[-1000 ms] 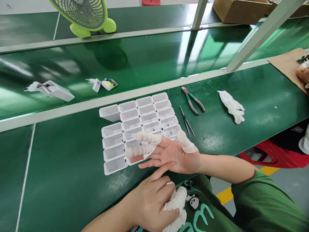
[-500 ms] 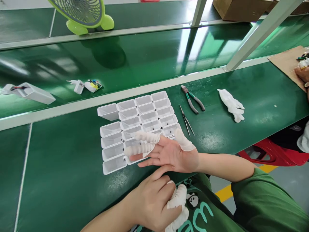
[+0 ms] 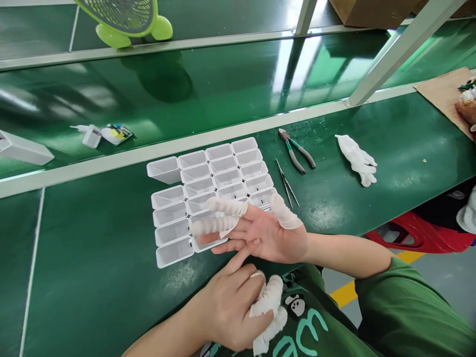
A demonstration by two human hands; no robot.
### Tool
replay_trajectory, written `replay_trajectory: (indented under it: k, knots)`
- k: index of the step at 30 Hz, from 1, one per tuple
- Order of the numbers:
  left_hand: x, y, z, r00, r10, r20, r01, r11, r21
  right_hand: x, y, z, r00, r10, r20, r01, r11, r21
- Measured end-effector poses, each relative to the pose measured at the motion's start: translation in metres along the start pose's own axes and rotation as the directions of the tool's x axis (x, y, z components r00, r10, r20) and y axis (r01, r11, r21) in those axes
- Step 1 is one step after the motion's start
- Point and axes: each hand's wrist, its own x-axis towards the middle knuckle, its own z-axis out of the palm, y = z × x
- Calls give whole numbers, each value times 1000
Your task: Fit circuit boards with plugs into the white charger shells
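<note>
My right hand (image 3: 266, 235) lies palm up with its fingers stretched to the left. White finger cots (image 3: 213, 225) cover its thumb and two fingers. My left hand (image 3: 234, 300) is closed in front of my shirt, its curled fingers round a crumpled bunch of white finger cots (image 3: 271, 302); whether some are worn is hard to make out. One bare finger of it sticks out and touches the right palm. Beneath and beyond the right hand stand several open white plastic cases (image 3: 173, 215) in rows, a few partly hidden by the fingers.
Tweezers (image 3: 286, 183), green-and-grey cutters (image 3: 297, 151) and a white glove (image 3: 357, 161) lie right of the cases. On the green belt sit a white casing (image 3: 28, 148) and a small circuit board (image 3: 119, 134). A green fan (image 3: 130, 20) stands behind. A co-worker's hand (image 3: 466, 109) shows far right.
The outstretched finger of my left hand has slid up and farther onto the right palm. On the belt, the white casing and circuit board have travelled left.
</note>
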Motion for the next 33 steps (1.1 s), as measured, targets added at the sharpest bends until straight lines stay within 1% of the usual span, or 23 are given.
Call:
replay_trajectory:
  k: [2,5,7,10,13,16,21,23,26,27,31,33]
  knots:
    - [1,-1,1,1000,10,-11,-10,1000,12,1,-1,1,1000,2,-20,-2,1000,-8]
    - [2,0,3,1000,28,15,-28,1000,-5,1,-1,0,998,25,-50,-26,999,-19]
    - [3,2,3,999,32,27,-31,999,-20,1,0,0,999,19,-28,-19,1000,-13]
    - [2,2,2,999,-1,46,3,999,-36,1,0,0,1000,6,6,-6,1000,-6]
    - [0,1,-1,1000,-23,8,23,1000,-19,1,-1,1,1000,-1,-2,1,1000,-21]
    - [0,0,-1,1000,-4,-19,4,1000,-8,2,-1,1,1000,-16,-5,16,1000,-18]
    - [2,5,7,998,-5,61,9,998,-66,2,1,-2,999,-44,22,43,998,40]
    - [2,7,8,997,0,84,6,997,-77,2,0,-2,1000,-29,6,29,998,52]
    - [1,6,6,994,18,106,-8,995,-98,2,-4,0,998,19,-52,-17,999,42]
    - [1,5,5,995,18,101,-8,995,-96,2,-5,1,997,28,-66,-26,999,38]
    - [-1,2,2,1000,-13,-4,13,999,-30,2,-8,4,997,13,-75,-10,999,30]
    - [-1,1,2,999,-7,-33,6,1000,-12,3,-7,3,997,12,-74,-10,1000,26]
